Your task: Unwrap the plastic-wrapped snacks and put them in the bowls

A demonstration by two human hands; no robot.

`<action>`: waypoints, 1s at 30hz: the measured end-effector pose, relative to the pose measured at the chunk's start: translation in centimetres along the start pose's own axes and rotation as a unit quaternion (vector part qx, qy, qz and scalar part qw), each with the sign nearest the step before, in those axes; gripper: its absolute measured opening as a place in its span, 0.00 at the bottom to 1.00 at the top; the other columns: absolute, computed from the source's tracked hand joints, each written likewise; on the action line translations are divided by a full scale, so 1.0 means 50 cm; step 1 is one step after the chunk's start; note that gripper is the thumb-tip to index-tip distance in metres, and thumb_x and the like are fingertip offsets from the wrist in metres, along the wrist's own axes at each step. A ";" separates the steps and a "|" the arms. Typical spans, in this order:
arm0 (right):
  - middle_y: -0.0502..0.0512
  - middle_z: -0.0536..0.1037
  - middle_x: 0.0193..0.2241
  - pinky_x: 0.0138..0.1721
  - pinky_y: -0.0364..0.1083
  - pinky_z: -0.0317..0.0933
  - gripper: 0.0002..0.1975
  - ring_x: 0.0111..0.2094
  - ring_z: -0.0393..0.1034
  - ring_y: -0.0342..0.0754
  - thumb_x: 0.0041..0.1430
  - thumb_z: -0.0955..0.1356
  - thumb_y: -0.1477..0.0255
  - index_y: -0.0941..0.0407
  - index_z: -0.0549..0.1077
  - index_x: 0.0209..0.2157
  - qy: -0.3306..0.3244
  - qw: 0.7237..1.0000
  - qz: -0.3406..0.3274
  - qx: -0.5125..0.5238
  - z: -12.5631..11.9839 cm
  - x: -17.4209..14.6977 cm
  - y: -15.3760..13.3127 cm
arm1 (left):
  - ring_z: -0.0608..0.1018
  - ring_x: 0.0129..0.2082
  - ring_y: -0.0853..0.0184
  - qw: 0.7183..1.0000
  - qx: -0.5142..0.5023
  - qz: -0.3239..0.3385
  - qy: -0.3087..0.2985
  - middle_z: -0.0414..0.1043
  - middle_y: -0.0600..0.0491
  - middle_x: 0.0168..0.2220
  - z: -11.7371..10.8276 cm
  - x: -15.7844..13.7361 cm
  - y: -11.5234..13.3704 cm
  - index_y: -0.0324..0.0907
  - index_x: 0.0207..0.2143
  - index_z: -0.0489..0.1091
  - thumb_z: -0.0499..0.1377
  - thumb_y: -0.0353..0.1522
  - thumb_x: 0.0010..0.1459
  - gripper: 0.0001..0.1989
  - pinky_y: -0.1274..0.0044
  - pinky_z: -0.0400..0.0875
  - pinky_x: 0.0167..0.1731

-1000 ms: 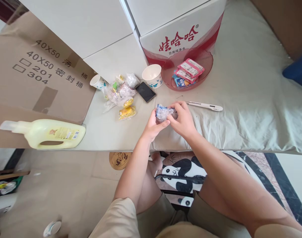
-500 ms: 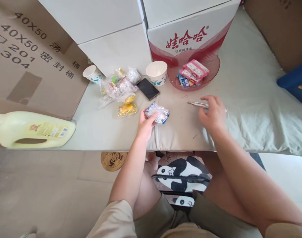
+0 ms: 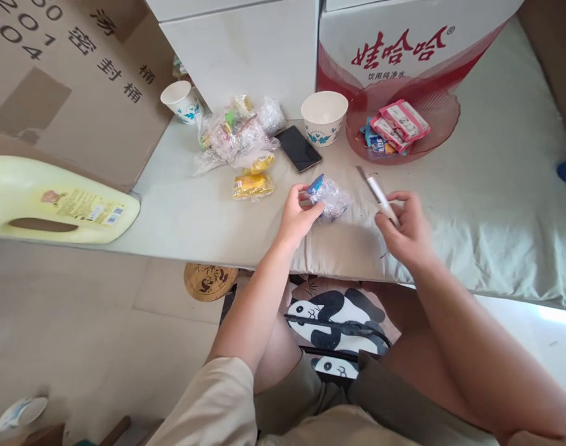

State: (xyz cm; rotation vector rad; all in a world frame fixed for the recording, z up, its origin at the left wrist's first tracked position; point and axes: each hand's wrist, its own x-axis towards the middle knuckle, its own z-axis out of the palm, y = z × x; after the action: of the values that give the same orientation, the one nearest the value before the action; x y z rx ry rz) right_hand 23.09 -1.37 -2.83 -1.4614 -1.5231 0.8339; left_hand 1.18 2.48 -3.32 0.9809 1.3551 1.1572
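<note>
My left hand (image 3: 299,214) is closed on a small blue packet wrapped in clear crinkled plastic (image 3: 333,199), thumb on top. To its right, my right hand (image 3: 407,232) grips a white-handled utility knife (image 3: 383,199). The knife's thin blade is out and points up and to the left, apart from the packet. Behind the packet lie a dark phone (image 3: 300,148) and a white paper bowl (image 3: 324,118). A pink clear bowl (image 3: 443,139) holds several pink and blue packets.
Yellow wrapped packets (image 3: 253,186) and a pile of plastic-wrapped items (image 3: 236,136) lie left of the phone. A paper cup (image 3: 181,102), a yellow-green jug (image 3: 54,201) and a cardboard box (image 3: 92,124) stand farther left. A white-and-red carton (image 3: 403,56) stands behind the pink bowl.
My right hand has turned the knife from lying sideways to pointing away from me, and its blade now shows clearly. The packet has tilted in my left hand. The view has shifted.
</note>
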 end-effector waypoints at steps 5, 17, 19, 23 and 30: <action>0.47 0.68 0.21 0.26 0.46 0.54 0.15 0.22 0.61 0.45 0.64 0.62 0.60 0.54 0.72 0.42 -0.068 0.997 0.008 -0.034 0.050 -0.008 -0.030 | 0.77 0.31 0.71 1.000 0.001 0.018 -0.005 0.71 0.53 0.44 0.008 0.006 -0.007 0.46 0.46 0.66 0.68 0.30 0.49 0.22 0.76 0.73 0.35; 0.48 0.66 0.16 0.25 0.46 0.53 0.18 0.20 0.60 0.46 0.62 0.61 0.59 0.54 0.78 0.34 -0.085 0.988 0.012 -0.131 0.022 -0.004 -0.028 | 0.77 0.37 0.70 0.983 -0.180 0.022 0.036 0.73 0.56 0.40 0.007 0.021 0.011 0.49 0.44 0.64 0.68 0.33 0.47 0.23 0.78 0.73 0.37; 0.50 0.68 0.17 0.25 0.46 0.54 0.16 0.20 0.61 0.48 0.60 0.62 0.60 0.53 0.78 0.32 -0.079 0.983 0.031 -0.164 0.004 0.005 -0.010 | 0.77 0.35 0.71 0.975 -0.208 0.006 0.074 0.73 0.56 0.40 -0.006 0.030 0.013 0.49 0.45 0.63 0.67 0.33 0.48 0.23 0.77 0.74 0.38; 0.58 0.76 0.26 0.30 0.50 0.60 0.14 0.27 0.68 0.54 0.58 0.64 0.62 0.53 0.80 0.35 0.006 0.965 0.045 -0.259 -0.029 0.024 0.037 | 0.77 0.35 0.70 0.983 -0.163 -0.017 0.082 0.73 0.55 0.40 -0.009 0.028 0.008 0.48 0.47 0.63 0.67 0.31 0.49 0.24 0.75 0.74 0.39; 0.70 0.72 0.55 0.55 0.69 0.58 0.29 0.58 0.63 0.69 0.55 0.66 0.69 0.56 0.68 0.60 0.115 0.952 -0.037 -0.281 -0.031 0.020 0.049 | 0.77 0.44 0.59 0.993 0.096 0.074 0.009 0.73 0.49 0.40 0.021 0.001 -0.003 0.44 0.38 0.74 0.63 0.36 0.58 0.07 0.66 0.71 0.50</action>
State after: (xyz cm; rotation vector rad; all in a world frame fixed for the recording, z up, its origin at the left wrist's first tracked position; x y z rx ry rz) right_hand 25.60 -0.26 -4.23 -1.8143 -1.6956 0.1671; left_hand 2.24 2.63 -3.45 1.2292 1.4473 1.1621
